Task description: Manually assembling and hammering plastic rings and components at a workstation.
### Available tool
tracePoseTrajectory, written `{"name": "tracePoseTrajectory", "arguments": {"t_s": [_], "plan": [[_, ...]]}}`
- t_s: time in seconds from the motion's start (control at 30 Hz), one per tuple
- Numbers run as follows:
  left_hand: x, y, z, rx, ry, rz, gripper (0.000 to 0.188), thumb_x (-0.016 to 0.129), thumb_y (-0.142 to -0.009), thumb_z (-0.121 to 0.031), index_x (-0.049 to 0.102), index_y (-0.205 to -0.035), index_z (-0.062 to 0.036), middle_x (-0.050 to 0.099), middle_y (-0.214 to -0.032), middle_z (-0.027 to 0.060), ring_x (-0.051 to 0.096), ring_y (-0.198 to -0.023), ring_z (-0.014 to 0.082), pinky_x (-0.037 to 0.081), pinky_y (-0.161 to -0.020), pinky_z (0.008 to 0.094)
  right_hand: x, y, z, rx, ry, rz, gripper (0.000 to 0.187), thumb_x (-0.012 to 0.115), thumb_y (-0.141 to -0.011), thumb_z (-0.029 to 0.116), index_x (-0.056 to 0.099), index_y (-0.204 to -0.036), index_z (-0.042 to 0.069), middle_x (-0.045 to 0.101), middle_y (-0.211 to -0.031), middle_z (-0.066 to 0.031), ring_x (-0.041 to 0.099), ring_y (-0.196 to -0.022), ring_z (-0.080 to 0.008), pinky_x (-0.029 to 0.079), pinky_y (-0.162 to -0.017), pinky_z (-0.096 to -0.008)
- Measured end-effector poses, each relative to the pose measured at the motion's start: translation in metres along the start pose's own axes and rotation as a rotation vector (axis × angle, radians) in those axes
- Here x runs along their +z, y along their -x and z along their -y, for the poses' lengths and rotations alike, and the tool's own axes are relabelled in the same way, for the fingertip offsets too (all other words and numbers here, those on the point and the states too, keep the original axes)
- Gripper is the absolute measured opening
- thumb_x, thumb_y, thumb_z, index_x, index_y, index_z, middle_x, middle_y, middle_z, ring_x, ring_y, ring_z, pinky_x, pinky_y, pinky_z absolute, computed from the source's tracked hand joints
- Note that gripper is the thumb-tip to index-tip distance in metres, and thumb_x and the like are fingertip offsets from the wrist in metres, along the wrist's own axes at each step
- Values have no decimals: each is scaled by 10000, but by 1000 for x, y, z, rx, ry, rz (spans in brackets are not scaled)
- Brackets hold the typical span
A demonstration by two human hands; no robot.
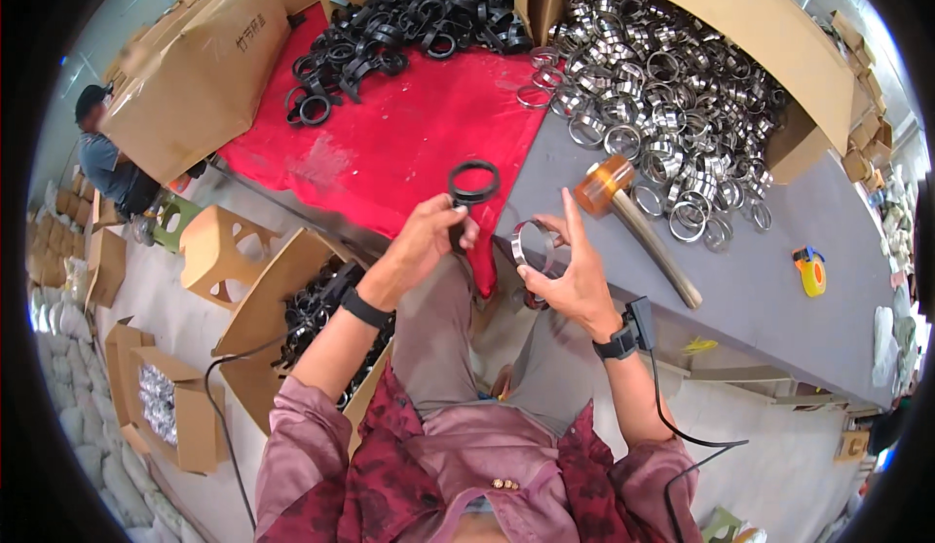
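My left hand (429, 236) is closed on a black ring with a short stem (474, 183), held upright over the front edge of the red cloth. In my right hand (577, 275), a shiny metal ring (531, 247) sits between the thumb and fingers, with the index finger stretched upward. The two rings are apart. On the grey tabletop just beyond my right hand lies a mallet (648, 236) with an amber head and a wooden handle. A heap of metal rings (672, 119) spreads behind it. Black rings (419, 17) are piled on the red cloth's far side.
The red cloth (390, 134) covers the table's left part; grey tabletop (769, 319) lies to the right. A yellow tape measure (810, 272) rests there. Below left, an open carton (255, 348) holds black parts near a tan stool (224, 256). Another person (112, 163) is at far left.
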State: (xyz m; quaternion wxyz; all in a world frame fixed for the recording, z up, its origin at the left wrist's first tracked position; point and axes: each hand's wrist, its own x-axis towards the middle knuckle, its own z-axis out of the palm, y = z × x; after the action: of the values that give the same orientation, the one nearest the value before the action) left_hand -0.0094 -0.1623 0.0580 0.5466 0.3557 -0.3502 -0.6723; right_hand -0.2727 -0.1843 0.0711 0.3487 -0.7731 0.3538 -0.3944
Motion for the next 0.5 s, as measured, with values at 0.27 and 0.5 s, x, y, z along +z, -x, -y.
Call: {"name": "tracePoseTrajectory", "arguments": {"t_s": [0.27, 0.5], "plan": [[57, 45, 25, -103, 187, -54, 346, 715, -969, -150, 545, -1248, -35, 679, -984, 89, 596, -799, 130, 496, -759, 281, 1, 17, 37, -107, 201, 58, 1133, 841, -710, 203, 190, -1601, -55, 643, -1187, -202, 611, -1126, -370, 504, -932, -432], [46, 61, 52, 33, 417, 236, 579, 848, -839, -120, 512, -1302, -33, 558, -854, -13, 494, -768, 102, 437, -827, 320, -4, 38, 73, -409, 355, 67, 1094, 886, -641, 135, 322, -1562, -43, 587, -1265, -205, 561, -1164, -370, 454, -985, -470]]}}
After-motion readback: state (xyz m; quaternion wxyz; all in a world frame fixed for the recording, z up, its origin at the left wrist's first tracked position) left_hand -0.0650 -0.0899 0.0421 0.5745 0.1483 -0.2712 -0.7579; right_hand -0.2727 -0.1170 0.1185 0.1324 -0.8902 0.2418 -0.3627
